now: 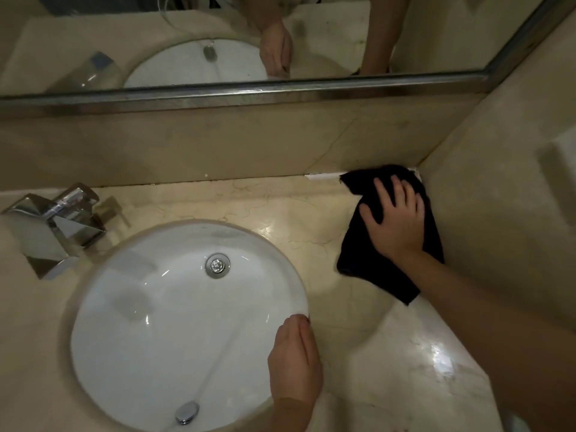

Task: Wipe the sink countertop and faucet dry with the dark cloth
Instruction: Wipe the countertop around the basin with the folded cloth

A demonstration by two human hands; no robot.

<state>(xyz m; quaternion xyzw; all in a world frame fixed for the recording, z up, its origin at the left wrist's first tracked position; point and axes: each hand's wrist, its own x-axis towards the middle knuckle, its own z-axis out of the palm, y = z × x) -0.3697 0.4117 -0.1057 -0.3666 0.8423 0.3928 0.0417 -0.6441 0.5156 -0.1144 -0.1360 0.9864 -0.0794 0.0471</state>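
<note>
The dark cloth lies spread on the beige marble countertop in the back right corner, against the side wall. My right hand presses flat on top of it, fingers spread. My left hand rests on the countertop at the front right rim of the round white sink, fingers together, holding nothing. The angular chrome faucet stands at the far left, behind the basin.
A mirror with a metal frame runs along the back above a low marble backsplash. The side wall closes off the right. A chrome drain and an overflow cap sit inside the basin. The counter's front edge curves inward at the lower right.
</note>
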